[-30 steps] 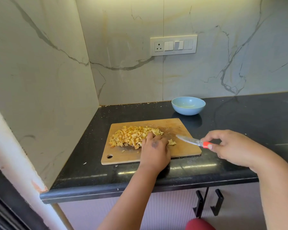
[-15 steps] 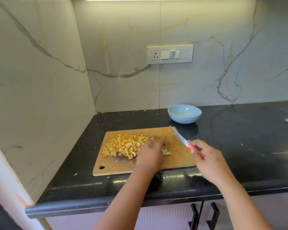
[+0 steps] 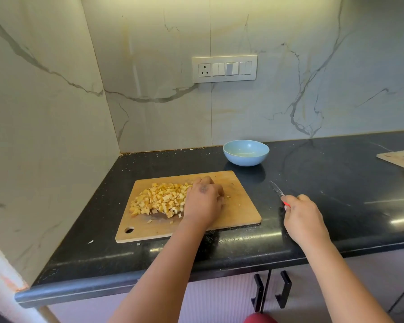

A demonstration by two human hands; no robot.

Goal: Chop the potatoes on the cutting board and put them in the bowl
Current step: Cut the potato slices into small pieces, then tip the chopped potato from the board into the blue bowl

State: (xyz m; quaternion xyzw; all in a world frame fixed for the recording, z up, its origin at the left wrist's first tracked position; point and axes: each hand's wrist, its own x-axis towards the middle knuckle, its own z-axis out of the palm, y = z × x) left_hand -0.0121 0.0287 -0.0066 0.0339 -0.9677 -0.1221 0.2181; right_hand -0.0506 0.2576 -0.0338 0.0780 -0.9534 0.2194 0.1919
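1. Left hand (image 3: 203, 201): lying knuckles-up on the pale wooden cutting board (image 3: 240, 210), fingers curled down against the right edge of the heap; whether gripping any pieces or merely corralling them, cannot tell, fingertips being hidden.
2. Right hand (image 3: 302, 216): off the board, over the counter, fingers wrapped round the red handle of a small steel-bladed paring knife (image 3: 276, 190), blade pointing away and to the left, clear of the food.
3. Immediately left of the left hand: heap of small yellow diced potato cubes (image 3: 159, 198), touching the fingers, spread toward the board's far-left part; a few stray bits nearer the body, and one or two to the right of the knuckles.
4. Beyond the left hand and a little right: round light-blue ceramic bowl (image 3: 245, 152), apparently without potato inside, standing on the black polished stone countertop (image 3: 336, 183), apart from the board's far edge.
5. Far right of the right hand: corner of a second wooden board (image 3: 397, 159) at the frame edge.
6. Handling, as a judgement: cubes light, firm, damp and starchy, likely to cling to skin and scatter if pinched; best scooped in cupped handfuls from the heap's base, or tipped off the board by lifting its near edge beside the bowl.
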